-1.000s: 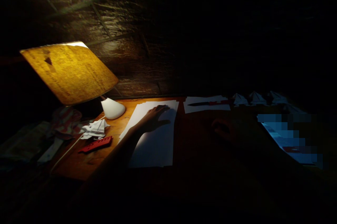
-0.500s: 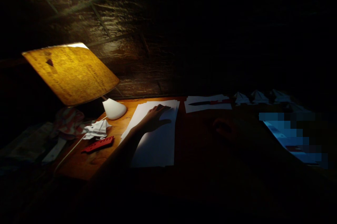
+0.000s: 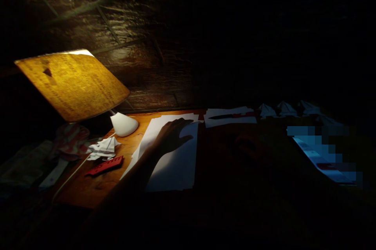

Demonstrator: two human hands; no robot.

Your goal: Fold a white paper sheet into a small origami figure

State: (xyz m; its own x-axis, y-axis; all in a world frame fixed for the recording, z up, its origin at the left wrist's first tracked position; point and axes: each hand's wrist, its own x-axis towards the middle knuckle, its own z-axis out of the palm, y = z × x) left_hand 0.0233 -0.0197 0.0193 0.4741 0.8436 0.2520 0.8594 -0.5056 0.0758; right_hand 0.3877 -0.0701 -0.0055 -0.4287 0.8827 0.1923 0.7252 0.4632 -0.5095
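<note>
My left hand [image 3: 174,135] is open over a stack of white paper sheets [image 3: 173,173], its fingers stretched toward the far right corner. Its shadow covers much of the top sheet; whether the palm presses on the paper I cannot tell. Some sheets stick out on the stack's left side. In deep shadow to the right of the stack is my right hand [image 3: 246,143], with its fingers barely visible. Beyond it, a knife [image 3: 227,116] with a dark blade and red handle lies across a second pile of white paper [image 3: 211,124].
A lamp [image 3: 125,124] with a glowing yellow shade stands at the left. Near it lie a folded paper piece [image 3: 102,148], a red ruler-like piece [image 3: 105,165] and a white cord [image 3: 70,177]. Several folded paper shapes [image 3: 286,109] line the back right, behind a bluish lit object [image 3: 320,160].
The view has shifted slightly. My left hand has moved a little right over the stack, and its shadow has spread. Sheets now show farther out at the stack's left side.
</note>
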